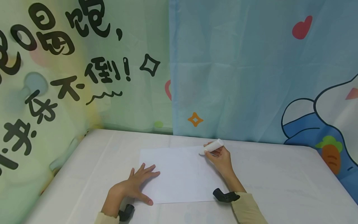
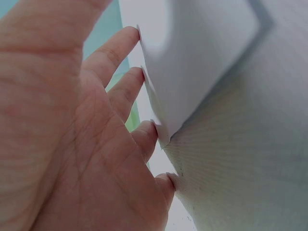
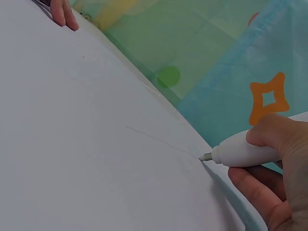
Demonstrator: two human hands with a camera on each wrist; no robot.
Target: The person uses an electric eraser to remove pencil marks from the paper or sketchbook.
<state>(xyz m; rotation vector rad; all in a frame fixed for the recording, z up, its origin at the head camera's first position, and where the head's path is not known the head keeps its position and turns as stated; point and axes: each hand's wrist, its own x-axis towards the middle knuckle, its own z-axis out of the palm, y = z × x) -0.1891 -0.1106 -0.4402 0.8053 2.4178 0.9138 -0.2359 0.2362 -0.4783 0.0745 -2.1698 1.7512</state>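
A white sheet of paper lies on the table. My right hand pinches a thick white marker between thumb and fingers near the sheet's upper right corner. In the right wrist view the grey tip of the marker meets the paper, at the end of a faint thin line. My left hand is spread over the sheet's left edge, fingers apart. Its fingertips touch down along the paper and the tabletop beside it in the left wrist view.
A white cloth covers the table. Behind it hang a green printed curtain with black lettering and a blue one with cartoon shapes. Black wrist devices sit at both cuffs.
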